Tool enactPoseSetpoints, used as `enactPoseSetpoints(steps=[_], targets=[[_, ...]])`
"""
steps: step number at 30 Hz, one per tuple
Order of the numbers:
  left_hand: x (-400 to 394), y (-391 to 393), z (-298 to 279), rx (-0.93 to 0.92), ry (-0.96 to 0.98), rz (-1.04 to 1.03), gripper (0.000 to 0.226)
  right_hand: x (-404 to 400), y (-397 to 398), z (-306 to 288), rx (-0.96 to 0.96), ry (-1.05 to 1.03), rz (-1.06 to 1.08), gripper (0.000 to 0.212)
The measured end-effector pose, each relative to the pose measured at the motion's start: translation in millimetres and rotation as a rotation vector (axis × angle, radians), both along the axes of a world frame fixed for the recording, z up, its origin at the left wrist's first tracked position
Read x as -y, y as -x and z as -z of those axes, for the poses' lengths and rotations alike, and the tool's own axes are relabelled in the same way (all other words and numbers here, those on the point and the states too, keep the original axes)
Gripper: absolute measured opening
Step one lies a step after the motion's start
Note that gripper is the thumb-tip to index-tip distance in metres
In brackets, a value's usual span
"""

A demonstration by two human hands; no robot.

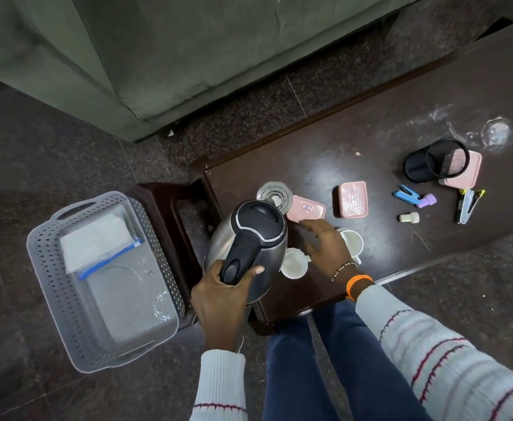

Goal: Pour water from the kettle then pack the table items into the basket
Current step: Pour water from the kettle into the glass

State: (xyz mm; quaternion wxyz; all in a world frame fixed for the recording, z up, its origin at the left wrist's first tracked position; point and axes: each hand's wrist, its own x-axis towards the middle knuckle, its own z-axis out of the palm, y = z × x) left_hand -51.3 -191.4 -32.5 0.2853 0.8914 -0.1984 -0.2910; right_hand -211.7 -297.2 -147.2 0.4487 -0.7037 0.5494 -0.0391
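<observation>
We've got the left hand (218, 296) wrapped closed around the black handle of the steel kettle (249, 244), which is tilted with its spout over the glass (274, 196). Can't tell how much water is in the glass; no stream visible. Right hand (325, 241) is open, fingers spread, hovering palm down just right of the kettle, holding nothing.

All relative to the kettle: a white cup (294, 264) touches its right side, looks empty. A second white cup (352, 242) sits further right, partly under our right hand, contents unclear. A pink lidded box (307, 208) lies just right of the spout, a second pink box (353, 199) beyond it, both closed. Far right on the table (401, 101), a black mesh holder (434, 161) lies on its side on a pink lid (469, 174).

The grey basket (51, 268) sits on the floor well left of the kettle, holding a white zip bag with blue seal (97, 241) and clear plastic.
</observation>
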Motion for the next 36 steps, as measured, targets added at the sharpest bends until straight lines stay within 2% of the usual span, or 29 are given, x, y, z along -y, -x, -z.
enactPoseSetpoints(steps=[3,11,21,26,30,36], targets=[[8.7,1.6,-3.2,0.010,-0.034,0.026,0.035,1.1,1.5,-4.3,0.060,-0.053,0.006,0.042],[18.3,7.9,-3.5,0.050,-0.118,0.056,0.042,2.4,3.6,-5.2,0.064,-0.126,0.003,0.032],[27.2,7.0,-0.9,0.025,-0.168,0.021,0.047,27.7,-8.0,4.1,0.048,-0.162,0.095,0.030],[28.5,5.5,1.0,0.005,-0.169,0.007,0.048,53.1,-29.0,12.1,0.015,-0.092,0.113,0.050],[31.0,5.9,1.8,-0.013,-0.178,-0.004,0.048,67.2,-44.6,14.0,-0.051,-0.101,-0.025,0.066],[32.0,5.3,0.2,-0.024,-0.192,-0.008,0.046,74.7,-53.0,17.0,-0.220,-0.068,-0.246,0.071]])
